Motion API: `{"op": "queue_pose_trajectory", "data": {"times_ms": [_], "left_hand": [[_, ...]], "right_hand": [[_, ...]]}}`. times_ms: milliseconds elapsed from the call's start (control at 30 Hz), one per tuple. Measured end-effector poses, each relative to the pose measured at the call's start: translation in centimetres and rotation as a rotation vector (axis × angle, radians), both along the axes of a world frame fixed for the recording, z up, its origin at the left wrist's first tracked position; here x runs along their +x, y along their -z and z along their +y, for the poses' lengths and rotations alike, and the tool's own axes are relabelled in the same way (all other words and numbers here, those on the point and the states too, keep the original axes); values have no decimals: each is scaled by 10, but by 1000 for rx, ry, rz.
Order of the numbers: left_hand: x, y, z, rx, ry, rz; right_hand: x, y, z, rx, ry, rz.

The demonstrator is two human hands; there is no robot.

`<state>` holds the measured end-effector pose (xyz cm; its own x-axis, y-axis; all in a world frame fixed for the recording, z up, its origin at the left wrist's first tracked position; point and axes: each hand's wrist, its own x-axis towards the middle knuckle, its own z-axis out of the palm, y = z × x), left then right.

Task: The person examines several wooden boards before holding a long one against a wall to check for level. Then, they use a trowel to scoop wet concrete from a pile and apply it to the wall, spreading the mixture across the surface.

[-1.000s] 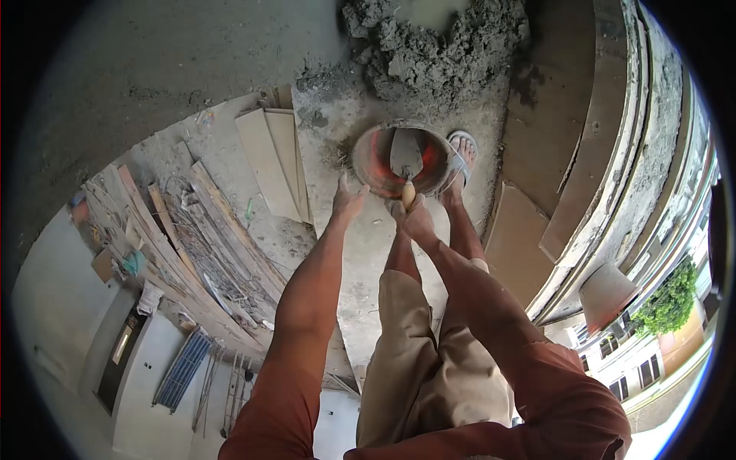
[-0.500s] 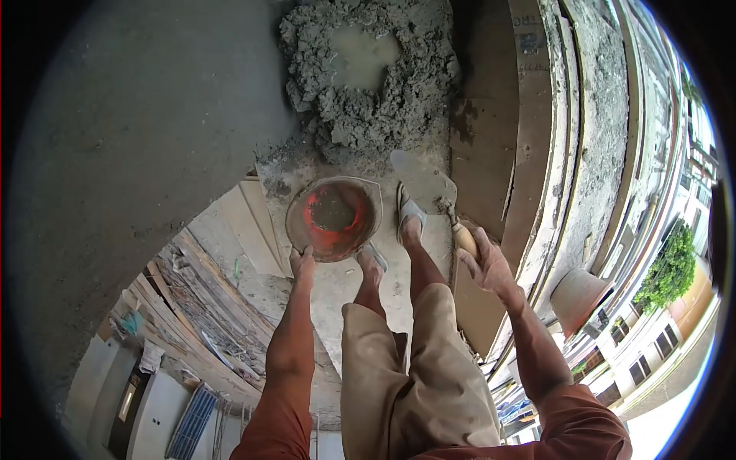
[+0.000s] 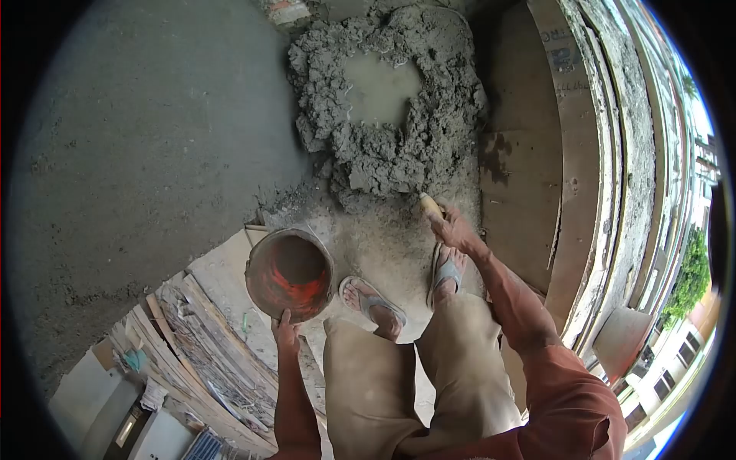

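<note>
My left hand (image 3: pixel 287 334) grips the near rim of a mortar-stained bucket (image 3: pixel 265 274), its red inside tilted toward me. Grey residue shows in the bottom of the bucket. In my right hand (image 3: pixel 460 233) is the wooden handle of a trowel (image 3: pixel 431 207), fingers wrapped round it. The trowel's blade cannot be made out against the near edge of a heap of wet grey mortar (image 3: pixel 376 157). Cloudy water (image 3: pixel 382 86) stands in a hollow at the middle of the heap.
A grey plastered surface (image 3: pixel 169 130) spans the left. Brown boards (image 3: pixel 521 153) line the right side, with a ledge beyond. Stacked wood strips (image 3: pixel 222 345) lie at lower left. My sandalled feet (image 3: pixel 376 303) stand between bucket and heap. Another bucket (image 3: pixel 622 341) is at right.
My right hand has moved forward with the trowel to the heap's near edge; the blade was in plain view before. The bucket in my left hand has shifted left and toward me.
</note>
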<state>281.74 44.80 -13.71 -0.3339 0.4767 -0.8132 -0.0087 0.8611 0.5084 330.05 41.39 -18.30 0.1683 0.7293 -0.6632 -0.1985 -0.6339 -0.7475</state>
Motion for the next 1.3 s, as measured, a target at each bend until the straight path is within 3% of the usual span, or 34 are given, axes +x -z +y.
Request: {"op": "queue_pose_trajectory", "data": {"times_ms": [167, 333, 433, 533, 633, 667, 767, 833, 933, 1000, 1067, 1100, 1133, 1200, 1233, 1300], "left_hand": [[-29, 32, -7, 87, 65, -85], [-44, 47, 1, 137, 179, -59], [-35, 39, 7, 257, 285, -34], [-12, 7, 11, 315, 531, 53], [-13, -2, 12, 284, 473, -105], [-16, -11, 19, 226, 588, -10], [-32, -26, 25, 204, 630, 282], [-12, -68, 37, 197, 714, 596], [14, -120, 56, 340, 805, 502], [49, -151, 68, 634, 936, 305], [75, -177, 75, 724, 1077, 201], [86, -183, 81, 844, 1207, 93], [94, -184, 87, 834, 1199, 82], [107, -182, 96, 923, 1531, -235], [117, -172, 96, 922, 1524, -237], [139, -152, 92, 742, 1711, -487]], "right_hand": [[5, 9, -9, 12, 43, 89], [5, 4, 38, 7, 13, 69], [4, 21, 60, 83, -31, 15], [0, 18, 58, 136, -8, -39], [0, 12, 61, 157, -4, -111], [1, 14, 62, 180, -39, -227], [7, 24, 63, 199, -152, -554], [5, 34, 70, 316, -162, -930], [23, 8, 92, 76, -381, -1097], [38, 4, 97, 198, -457, -1295], [38, -15, 75, 192, -401, -1306], [40, -20, 66, 205, -329, -1336], [39, -20, 52, 243, -250, -1401], [33, -21, 25, 151, -180, -1409], [30, -20, 16, 75, -86, -1417], [18, 14, 6, 6, -208, -1211]]}}
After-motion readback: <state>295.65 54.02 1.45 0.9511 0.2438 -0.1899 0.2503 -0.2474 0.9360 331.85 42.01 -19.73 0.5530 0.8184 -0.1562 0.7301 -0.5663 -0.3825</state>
